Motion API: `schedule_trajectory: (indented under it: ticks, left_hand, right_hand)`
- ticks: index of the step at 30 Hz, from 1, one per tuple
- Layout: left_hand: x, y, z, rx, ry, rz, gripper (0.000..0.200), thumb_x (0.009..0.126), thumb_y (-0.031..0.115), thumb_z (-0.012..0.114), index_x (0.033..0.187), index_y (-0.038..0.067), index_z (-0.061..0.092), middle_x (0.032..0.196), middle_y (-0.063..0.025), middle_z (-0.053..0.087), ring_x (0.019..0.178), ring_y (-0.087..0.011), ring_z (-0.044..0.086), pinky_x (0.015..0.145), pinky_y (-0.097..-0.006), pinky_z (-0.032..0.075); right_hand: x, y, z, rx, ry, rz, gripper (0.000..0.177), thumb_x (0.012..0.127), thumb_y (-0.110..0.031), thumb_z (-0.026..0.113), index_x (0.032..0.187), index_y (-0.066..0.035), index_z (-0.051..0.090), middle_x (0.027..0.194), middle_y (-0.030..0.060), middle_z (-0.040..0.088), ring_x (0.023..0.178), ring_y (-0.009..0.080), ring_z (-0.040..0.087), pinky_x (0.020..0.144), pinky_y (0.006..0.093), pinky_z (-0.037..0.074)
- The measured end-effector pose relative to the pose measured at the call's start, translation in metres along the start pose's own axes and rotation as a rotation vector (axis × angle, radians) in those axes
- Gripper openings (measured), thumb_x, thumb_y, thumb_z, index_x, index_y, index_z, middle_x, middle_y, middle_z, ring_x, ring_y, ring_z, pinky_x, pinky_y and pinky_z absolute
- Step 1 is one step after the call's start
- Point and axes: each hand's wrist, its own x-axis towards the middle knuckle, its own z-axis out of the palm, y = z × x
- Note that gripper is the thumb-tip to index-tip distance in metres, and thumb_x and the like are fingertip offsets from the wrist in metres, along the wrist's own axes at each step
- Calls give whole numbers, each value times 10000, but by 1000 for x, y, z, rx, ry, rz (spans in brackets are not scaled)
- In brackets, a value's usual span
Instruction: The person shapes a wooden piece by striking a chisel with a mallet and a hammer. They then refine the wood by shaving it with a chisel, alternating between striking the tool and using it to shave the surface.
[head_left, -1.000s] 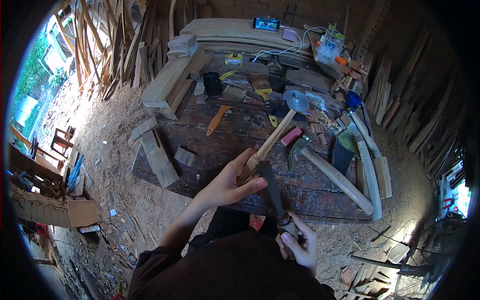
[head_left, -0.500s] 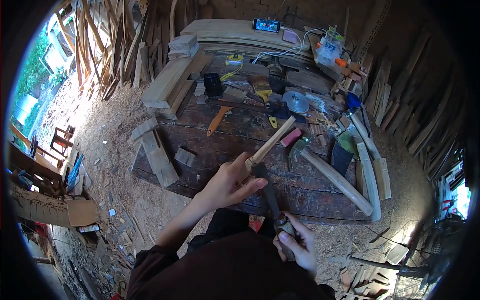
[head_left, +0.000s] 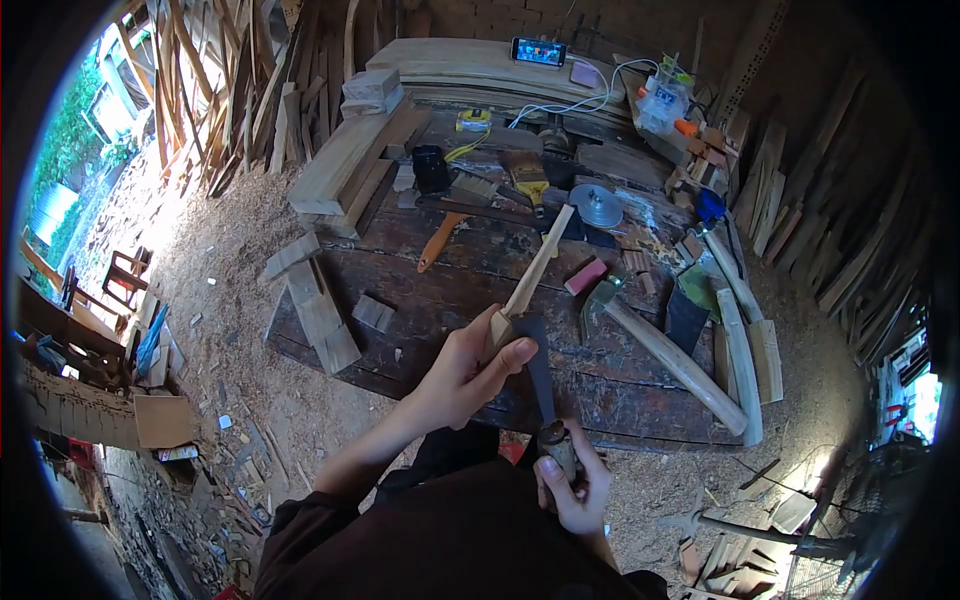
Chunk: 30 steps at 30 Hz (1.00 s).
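My left hand point(head_left: 462, 375) is closed around the thick lower end of a pale carved wooden stick point(head_left: 540, 262), whose thinner end points up and away over the workbench point(head_left: 450, 300). My right hand point(head_left: 580, 495), low near my body, grips the round wooden handle of a chisel point(head_left: 541, 370). The chisel's flat dark blade points up toward my left hand. Its broad end lies right beside the stick's thick end, near my left thumb.
On the bench lie a hammer point(head_left: 660, 355), a pink block point(head_left: 585, 275), a paintbrush point(head_left: 527, 180), a grey disc point(head_left: 597, 207), an orange-handled tool point(head_left: 440, 243) and a tape measure point(head_left: 473, 120). A phone point(head_left: 538, 51) stands at the back. Wood offcuts point(head_left: 320, 305) sit left.
The stick has swung more upright, its far end moving left and up. My right hand and the chisel have shifted slightly left, the blade now standing steeper.
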Motion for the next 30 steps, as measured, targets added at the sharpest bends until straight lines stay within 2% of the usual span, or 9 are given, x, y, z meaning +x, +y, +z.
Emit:
schedule_trajectory:
  ticks: [4,6,10,17,18,20,23,27,30]
  left_hand:
    - [-2,4,10,-142,56,-57,278,980,311,506,997,37,463,674,39,450,474,13,359,406,-155,276]
    - [-2,5,17,-202,84,-103,268,985,314,494,978,48,459,669,43,445,461,14,350,394,-153,265]
    - [-1,4,22,-278,142,-173,258,989,316,489,929,67,458,653,56,432,481,20,353,408,-155,270]
    - [0,8,11,-429,-18,-102,224,1022,250,399,1027,29,433,732,33,402,604,-29,412,531,-175,352]
    - [1,5,10,-429,-21,-104,224,1022,250,399,1027,29,433,732,33,402,604,-29,412,531,-175,352]
    - [3,-2,7,-167,-37,47,279,1026,210,353,1201,-1,410,833,-34,477,566,-71,460,558,-218,388]
    - [3,1,-2,-26,-98,68,318,1027,198,350,1256,-18,388,826,-39,488,561,-61,456,543,-210,378]
    - [2,2,-6,-75,-108,18,328,1017,178,392,1273,-26,383,728,-9,500,583,-59,467,546,-222,391]
    - [5,-4,-8,1,-64,126,307,1006,197,431,1211,-31,433,708,-11,530,567,-59,461,518,-229,373]
  right_hand:
    - [3,3,5,-80,45,-33,453,881,-69,630,1295,23,469,724,32,620,521,45,532,480,194,427]
    - [7,8,9,-191,106,-175,459,875,-74,639,1290,24,471,739,36,628,518,48,546,478,201,439]
    - [11,10,12,-232,150,-240,440,880,-78,631,1280,24,477,750,43,634,526,49,558,486,205,448]
    - [7,-4,-2,184,48,-9,444,922,-66,565,1329,35,419,686,24,557,482,50,485,452,190,380]
    - [6,-6,-7,235,-3,18,448,927,-64,557,1337,37,409,686,23,541,475,51,467,444,189,362]
    - [2,-7,-13,243,-31,36,447,926,-70,560,1334,38,412,695,27,540,480,53,466,445,190,359]
    - [0,-15,-16,227,-77,56,446,926,-81,564,1330,39,419,708,32,537,490,56,466,448,195,355]
    - [-2,-22,-20,253,-110,94,445,925,-95,568,1326,37,427,740,35,543,495,55,467,454,196,353]
    - [-2,-26,-22,252,-137,119,447,926,-100,567,1328,35,427,759,39,546,497,56,469,458,195,354]
